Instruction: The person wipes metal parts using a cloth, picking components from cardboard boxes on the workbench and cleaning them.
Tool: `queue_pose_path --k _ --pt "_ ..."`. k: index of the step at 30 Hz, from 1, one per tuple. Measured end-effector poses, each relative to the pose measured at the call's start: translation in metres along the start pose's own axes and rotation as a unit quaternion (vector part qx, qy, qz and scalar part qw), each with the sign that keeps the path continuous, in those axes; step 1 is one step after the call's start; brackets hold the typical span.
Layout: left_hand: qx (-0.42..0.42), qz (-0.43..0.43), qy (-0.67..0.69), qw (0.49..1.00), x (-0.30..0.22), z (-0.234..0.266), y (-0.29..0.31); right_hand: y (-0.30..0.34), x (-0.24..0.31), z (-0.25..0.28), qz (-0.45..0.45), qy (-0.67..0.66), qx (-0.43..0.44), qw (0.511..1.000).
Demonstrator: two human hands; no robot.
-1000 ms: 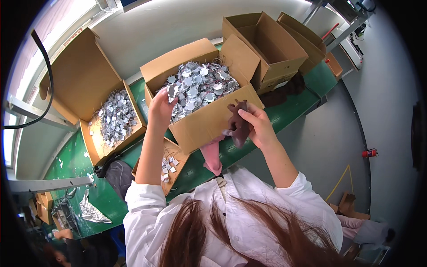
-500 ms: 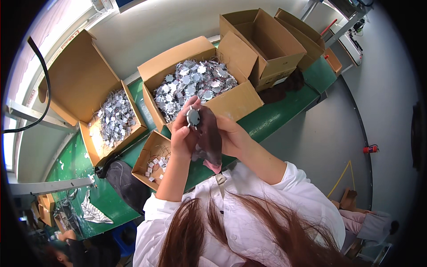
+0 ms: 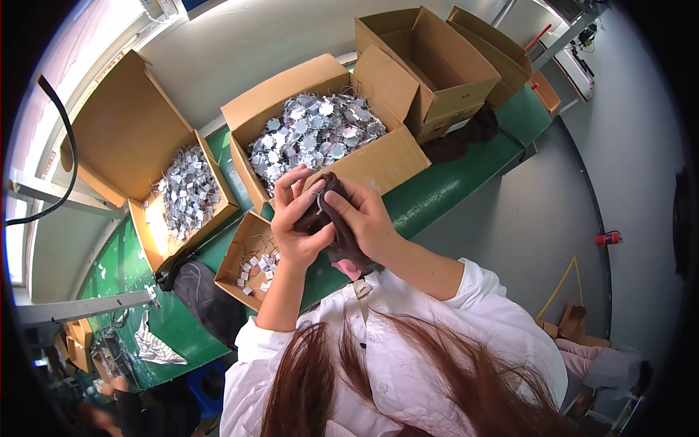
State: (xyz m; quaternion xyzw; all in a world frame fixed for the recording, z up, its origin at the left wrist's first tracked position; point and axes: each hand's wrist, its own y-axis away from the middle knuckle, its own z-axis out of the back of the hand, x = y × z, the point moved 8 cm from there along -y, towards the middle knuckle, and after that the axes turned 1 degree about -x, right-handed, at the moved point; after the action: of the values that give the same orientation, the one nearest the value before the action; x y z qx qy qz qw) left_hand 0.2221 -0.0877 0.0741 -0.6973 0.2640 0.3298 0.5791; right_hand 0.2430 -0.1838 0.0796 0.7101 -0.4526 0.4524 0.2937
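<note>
A long green workbench (image 3: 437,193) runs from near left to far right, against a pale wall, with grey floor on its right. At the left stands an open cardboard box (image 3: 138,146) of small silvery parts; a small tray box (image 3: 244,255) sits nearer. The middle box (image 3: 320,124) is heaped with silvery parts, and empty boxes (image 3: 429,58) stand farther right. The left hand (image 3: 298,218) curls closed around a dark cloth (image 3: 342,244), just in front of the middle box. The right hand (image 3: 364,215) pinches the same cloth, its fingers pressing a small silvery part (image 3: 322,198).
</note>
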Motion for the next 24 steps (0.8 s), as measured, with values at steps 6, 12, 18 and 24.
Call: queue_pose_path --k 6,12,18,24 --pt "-0.017 0.012 -0.089 0.996 -0.032 -0.007 -0.003 -0.003 0.0 0.023 0.042 0.031 -0.081 0.995" --pt "0.052 0.053 -0.261 0.963 -0.046 -0.015 -0.009 -0.007 0.008 0.017 0.024 0.095 -0.024 0.995" --pt "0.082 0.021 -0.267 0.96 -0.05 -0.022 -0.014 -0.003 0.03 0.0 0.154 0.243 0.053 0.956" --pt "0.062 0.02 -0.252 0.966 -0.06 -0.024 -0.01 0.006 0.05 -0.011 0.177 0.319 0.019 0.931"
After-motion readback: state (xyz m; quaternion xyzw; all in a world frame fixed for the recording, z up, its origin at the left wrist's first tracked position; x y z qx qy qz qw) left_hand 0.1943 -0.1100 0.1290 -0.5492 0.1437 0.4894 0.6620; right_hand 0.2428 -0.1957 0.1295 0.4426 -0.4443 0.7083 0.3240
